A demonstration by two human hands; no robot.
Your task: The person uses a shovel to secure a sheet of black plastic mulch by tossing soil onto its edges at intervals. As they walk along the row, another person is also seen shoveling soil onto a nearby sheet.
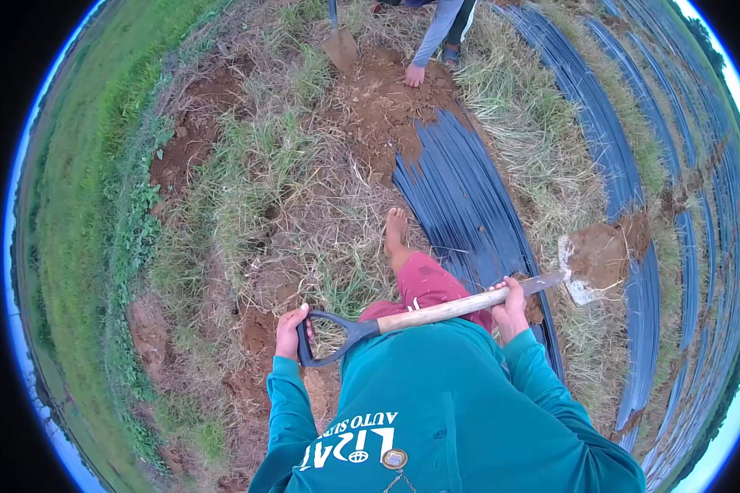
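Observation:
Across my body lies a shovel (436, 313) with a wooden shaft and a black D-shaped handle. My left hand (291, 330) is wrapped round the handle's grip at the left. On the right, my right hand (510, 302) closes round the shaft near the metal socket. The shovel's blade (580, 267) points right and carries a clump of brown soil (598, 256), held over the grass beside a plastic-covered row. Below the shaft, a strip of black plastic sheeting (469, 197) runs away from me, its far end covered by loose soil.
At the far end a co-worker's hand (415, 76) touches the soil mound (386, 99). Another shovel (340, 49) stands with its blade in the ground there. More plastic-covered rows (600, 123) curve along the right. Dry grass (329, 222) and dug soil lie left of my bare foot (395, 230).

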